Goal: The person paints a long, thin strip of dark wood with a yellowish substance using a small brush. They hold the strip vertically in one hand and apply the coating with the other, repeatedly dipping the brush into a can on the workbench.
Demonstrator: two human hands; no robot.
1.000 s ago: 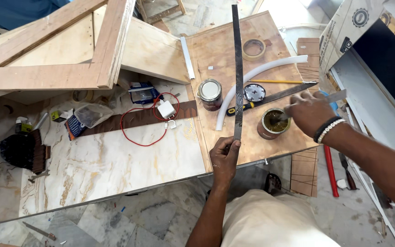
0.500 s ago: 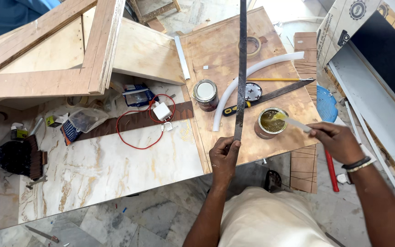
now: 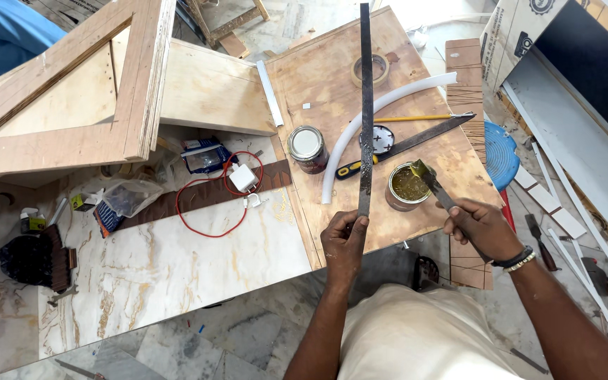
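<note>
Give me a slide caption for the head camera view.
Left hand holds a long dark strip; right hand dips a blade into an open can.

Top end of the dark strip (image 3: 366, 105) cut off by the frame edge.

The long strip (image 3: 366, 119) is dark grey, mottled with lighter scuffs. The open tin (image 3: 406, 188) holds yellow-brown paste, and the blade (image 3: 432, 184) dipped in it is grey with an olive smear at its tip. The closed tin (image 3: 307, 148) has a silvery lid over a dark red-brown wall. The counter (image 3: 163, 267) is cream marble veined in ochre; the plywood board (image 3: 325, 77) is warm tan. The cable (image 3: 209, 211) is red, the curved tube (image 3: 388, 105) white, the stool (image 3: 502, 155) blue.
</note>
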